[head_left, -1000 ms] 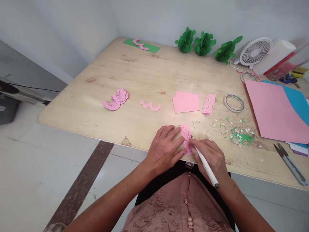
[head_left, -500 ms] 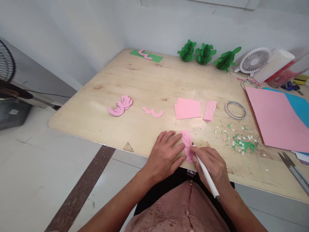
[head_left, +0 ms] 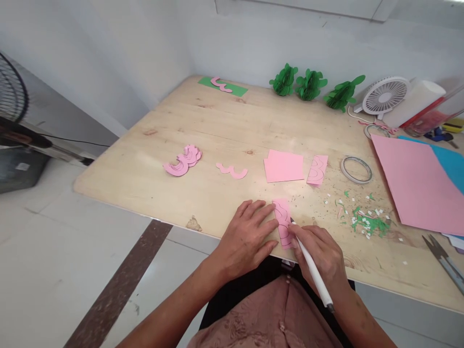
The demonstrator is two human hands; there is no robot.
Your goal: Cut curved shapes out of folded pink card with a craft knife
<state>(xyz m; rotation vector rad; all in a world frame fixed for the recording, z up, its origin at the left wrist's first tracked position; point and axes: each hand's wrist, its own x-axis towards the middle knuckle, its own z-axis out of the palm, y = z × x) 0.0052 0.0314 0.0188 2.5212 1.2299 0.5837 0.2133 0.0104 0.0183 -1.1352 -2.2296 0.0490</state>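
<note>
A pink paper strip [head_left: 283,227] with dark wavy outlines lies near the front edge of the table. My left hand [head_left: 250,237] rests flat with fingers spread, its fingertips on the strip's left side. In my right hand [head_left: 321,251] is a white marker pen [head_left: 314,270], its dark tip at the strip's right edge. Above the strip are a small stack of pink paper pieces [head_left: 284,166] and another outlined pink strip [head_left: 317,169]. To the left lie a wavy pink cutout [head_left: 232,170] and a pile of scalloped pink cutouts [head_left: 182,160].
Scissors [head_left: 442,261], a tape roll [head_left: 356,169], green and white paper scraps [head_left: 369,222] and large pink sheets [head_left: 416,183] are on the right. Green paper trees [head_left: 284,79] and a small white fan [head_left: 386,96] stand along the wall. A green strip [head_left: 232,89] lies at the back left.
The whole view has shifted slightly, with things appearing a little lower. My left hand stays on the strip, and the pen remains in my right hand at the strip's right edge.
</note>
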